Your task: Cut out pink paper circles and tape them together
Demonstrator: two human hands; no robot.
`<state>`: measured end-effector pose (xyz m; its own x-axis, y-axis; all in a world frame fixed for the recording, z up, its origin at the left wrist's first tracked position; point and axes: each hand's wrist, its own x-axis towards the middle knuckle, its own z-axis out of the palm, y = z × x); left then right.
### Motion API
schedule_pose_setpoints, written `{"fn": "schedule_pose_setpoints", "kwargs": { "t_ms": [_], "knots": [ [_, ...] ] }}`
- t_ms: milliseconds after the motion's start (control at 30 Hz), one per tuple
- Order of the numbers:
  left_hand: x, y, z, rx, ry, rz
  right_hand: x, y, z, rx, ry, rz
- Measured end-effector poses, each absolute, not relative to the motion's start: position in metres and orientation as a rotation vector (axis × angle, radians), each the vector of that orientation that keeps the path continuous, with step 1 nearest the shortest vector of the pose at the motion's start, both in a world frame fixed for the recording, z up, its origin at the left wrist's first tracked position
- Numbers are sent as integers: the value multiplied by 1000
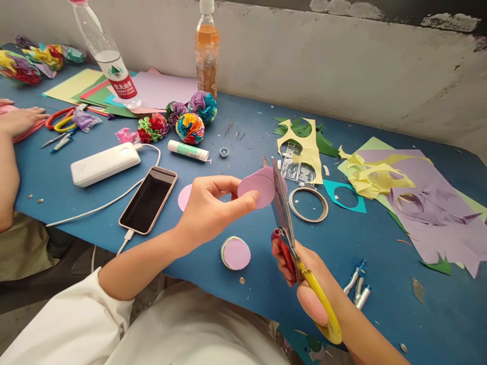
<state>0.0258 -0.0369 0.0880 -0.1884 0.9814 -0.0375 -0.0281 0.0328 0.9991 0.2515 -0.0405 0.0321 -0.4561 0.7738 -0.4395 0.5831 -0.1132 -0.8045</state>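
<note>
Between the thumb and fingers of my left hand (211, 208) is a pink-purple paper circle (258, 186), raised above the table. My right hand (310, 279) grips a pair of scissors (283, 213) with one red and one yellow handle. The blades point away from me and stand at the circle's right edge; whether they are cutting into it I cannot tell. Below the circle lies a small stack of round paper pieces (236, 253), pink on top. Another pink circle (184, 196) is partly hidden behind my left hand.
A phone (148, 199) cabled to a white power bank (105, 165), a glue stick (188, 150) and ruffled paper balls (190, 128) lie left. Two bottles (207, 56) stand behind. Right are a tape ring (308, 204), paper scraps (414, 187) and a compass (357, 284). Another person's hand (23, 120) rests far left.
</note>
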Motion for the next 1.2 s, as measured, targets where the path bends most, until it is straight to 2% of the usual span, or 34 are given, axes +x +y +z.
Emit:
{"fn": "schedule_pose_setpoints", "kwargs": {
  "t_ms": [233,633,1200],
  "knots": [
    [31,-43,92,1153,1302,1261,249,-41,39,-1316,-1998,1459],
    [30,-43,92,1149,1304,1268,257,-48,25,-1430,-2003,1427],
    [29,-41,89,1138,1313,1353,257,-46,28,-1479,-1949,1598]
  ]
}}
